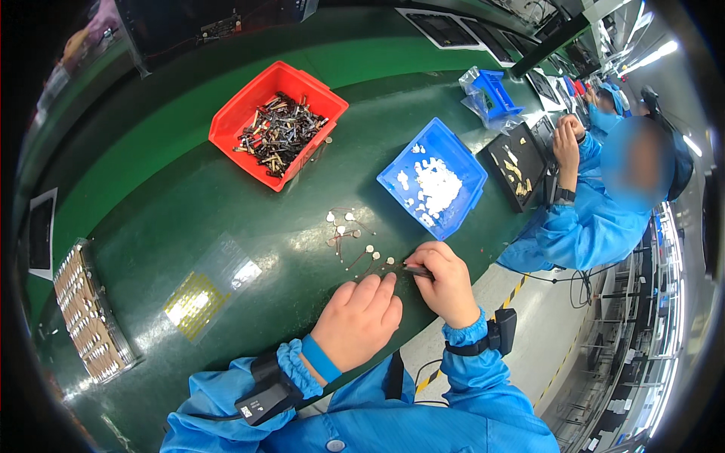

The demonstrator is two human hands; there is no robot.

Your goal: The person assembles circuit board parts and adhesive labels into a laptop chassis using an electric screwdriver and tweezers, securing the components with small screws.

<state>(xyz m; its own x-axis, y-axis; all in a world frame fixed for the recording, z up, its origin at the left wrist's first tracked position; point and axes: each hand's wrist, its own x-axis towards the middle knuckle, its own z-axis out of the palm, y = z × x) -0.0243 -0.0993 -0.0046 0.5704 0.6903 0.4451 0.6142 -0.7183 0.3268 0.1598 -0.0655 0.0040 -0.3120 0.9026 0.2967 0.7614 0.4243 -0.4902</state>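
Observation:
My right hand (447,285) is closed around a slim dark tool (419,271), tweezers by its look, whose end points left over the green table. Just left of it, my left hand (356,323) rests on the table with its fingers bent and close together. Whatever its fingertips pinch, if anything, is hidden. Beyond the fingertips lie several small round pale discs with thin dark-red wires (340,229); one disc (390,261) sits right between the two hands. A blue bin (477,198) holding many small white pieces stands beyond my right hand.
A red bin (226,124) full of small dark wired parts stands farther back. Left lie a clear sheet with yellow pads (195,306) and a cardboard tray of rowed parts (84,313). At right, a co-worker (604,226) sits by a black tray (521,200) and a smaller blue bin (498,97).

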